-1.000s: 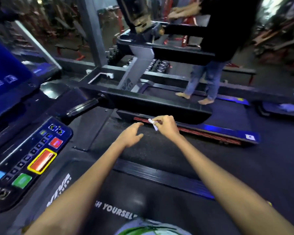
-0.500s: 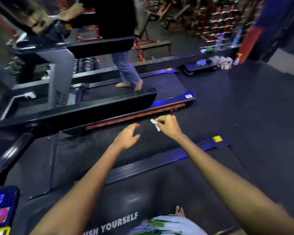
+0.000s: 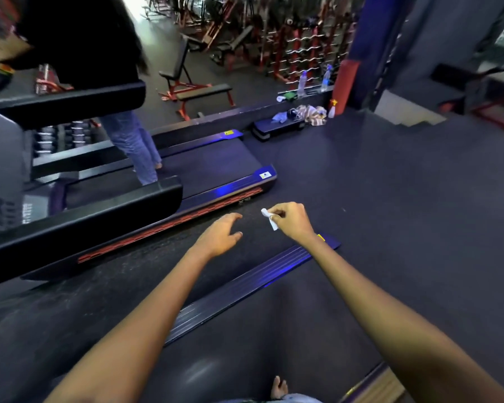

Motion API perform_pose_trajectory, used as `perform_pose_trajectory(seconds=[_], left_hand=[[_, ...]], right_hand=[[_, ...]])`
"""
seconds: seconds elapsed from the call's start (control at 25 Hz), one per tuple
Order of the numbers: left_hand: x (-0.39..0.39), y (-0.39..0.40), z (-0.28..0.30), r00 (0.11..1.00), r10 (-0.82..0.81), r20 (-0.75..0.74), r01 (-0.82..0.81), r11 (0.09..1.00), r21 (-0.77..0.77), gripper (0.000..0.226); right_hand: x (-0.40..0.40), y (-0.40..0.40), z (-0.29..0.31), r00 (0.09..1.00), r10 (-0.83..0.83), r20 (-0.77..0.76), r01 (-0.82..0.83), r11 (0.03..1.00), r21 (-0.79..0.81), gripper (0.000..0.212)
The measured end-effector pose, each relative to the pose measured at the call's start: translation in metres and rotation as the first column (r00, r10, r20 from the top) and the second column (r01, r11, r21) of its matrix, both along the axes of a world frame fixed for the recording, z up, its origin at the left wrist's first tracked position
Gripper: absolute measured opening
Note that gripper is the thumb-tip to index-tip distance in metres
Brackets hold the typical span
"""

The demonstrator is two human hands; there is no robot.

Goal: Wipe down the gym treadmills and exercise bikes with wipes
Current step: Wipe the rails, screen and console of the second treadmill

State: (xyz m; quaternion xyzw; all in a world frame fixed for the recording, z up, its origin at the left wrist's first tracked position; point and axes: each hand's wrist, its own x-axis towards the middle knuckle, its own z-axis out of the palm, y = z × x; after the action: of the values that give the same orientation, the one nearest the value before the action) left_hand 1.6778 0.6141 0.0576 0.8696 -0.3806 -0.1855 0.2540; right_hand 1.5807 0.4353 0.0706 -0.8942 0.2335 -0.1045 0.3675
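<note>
My right hand [image 3: 293, 222] pinches a small crumpled white wipe [image 3: 269, 219], held out in front of me above the floor. Beside it, my left hand [image 3: 220, 235] hangs open with relaxed fingers and holds nothing. I stand on a treadmill belt [image 3: 245, 344] whose blue side rail [image 3: 245, 286] runs diagonally under my arms. A second treadmill [image 3: 216, 175] lies to the left, with a black handrail [image 3: 79, 225] in the foreground.
Another person [image 3: 128, 135] in jeans stands barefoot on the second treadmill. A step platform [image 3: 277, 128] with cloths, a spray bottle [image 3: 331, 109] and water bottles [image 3: 302, 84] sits at the back. Benches and bar racks fill the far room. Dark rubber floor [image 3: 405, 213] spreads to the right.
The view has swung to the right, so the treadmill console has left the frame and the open floor and step platform have come in. Both hands keep the same pose with the wipe.
</note>
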Motion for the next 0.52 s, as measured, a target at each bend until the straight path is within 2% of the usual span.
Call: perform_pose_trajectory(seconds=[0.28, 0.52], left_hand=[[0.009, -0.09, -0.001, 1.0, 0.004, -0.016, -0.005, 1.0, -0.003, 0.051], [0.058, -0.152, -0.006, 1.0, 0.022, -0.005, -0.022, 1.0, 0.021, 0.051]], right_hand=[[0.01, -0.082, 0.001, 1.0, 0.007, -0.014, -0.007, 1.0, 0.025, 0.016], [0.067, -0.145, -0.004, 0.998, 0.046, 0.037, -0.047, 0.999, 0.019, 0.015]])
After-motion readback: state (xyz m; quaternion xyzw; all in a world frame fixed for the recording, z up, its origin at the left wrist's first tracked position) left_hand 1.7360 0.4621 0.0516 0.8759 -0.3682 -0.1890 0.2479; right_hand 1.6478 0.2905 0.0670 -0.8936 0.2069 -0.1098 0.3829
